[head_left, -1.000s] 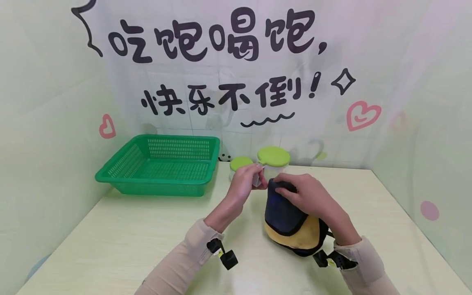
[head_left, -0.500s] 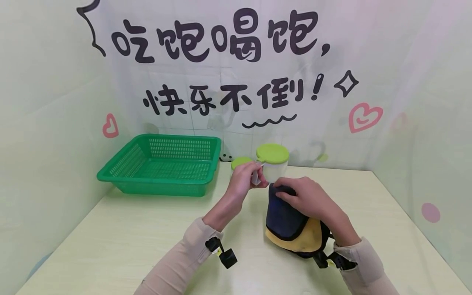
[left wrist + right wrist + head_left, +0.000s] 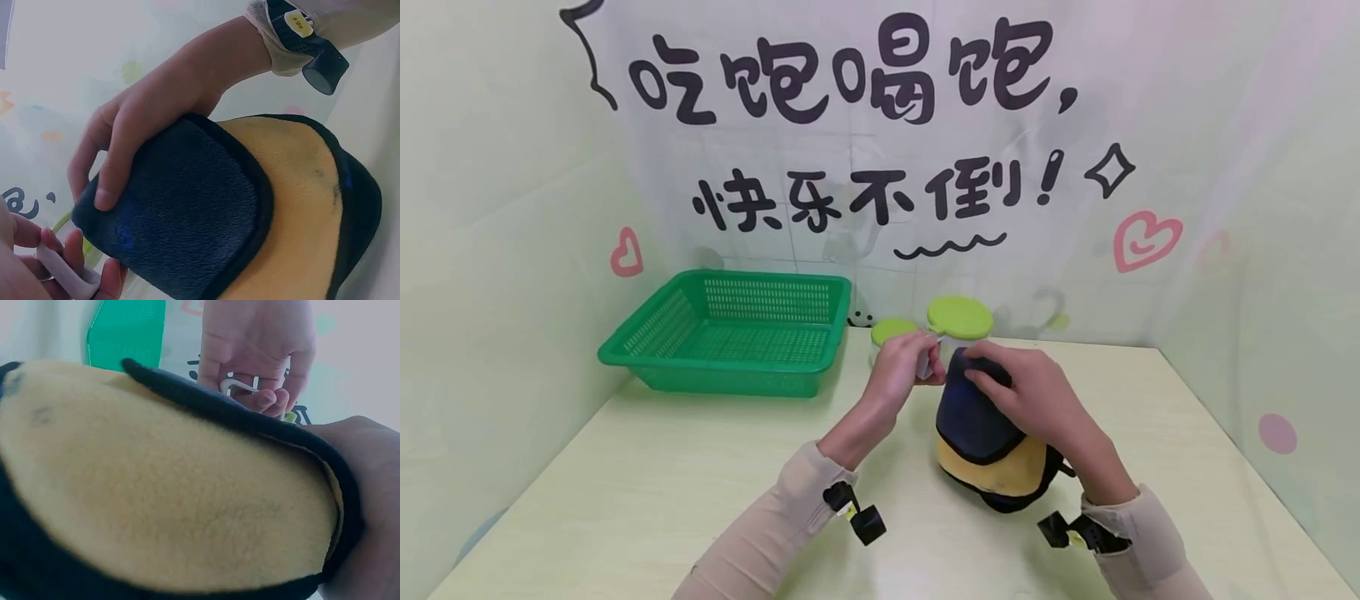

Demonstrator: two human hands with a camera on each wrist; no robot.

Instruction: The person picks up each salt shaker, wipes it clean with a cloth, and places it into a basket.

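Note:
My left hand (image 3: 906, 371) curls its fingers round a whitish handle (image 3: 65, 275). The handle stands beside a clear container with a light-green lid (image 3: 961, 317) and looks like part of it, though the join is hidden. My right hand (image 3: 1028, 385) grips the upper end of a thick plush cloth (image 3: 977, 421), dark navy outside and yellow (image 3: 169, 481) inside, with black edging. It hangs in folds just right of my left hand and covers the container's lower part. In the left wrist view, my right thumb lies on the navy side.
A smaller container with a green lid (image 3: 892, 330) stands behind my left hand. At the back left sits a green plastic basket (image 3: 726, 381). White printed curtains (image 3: 1225, 333) enclose the pale table (image 3: 700, 500) on the sides and back.
My right hand and the cloth dip slightly towards me, then shift back up and away. The left hand keeps its grip almost in place.

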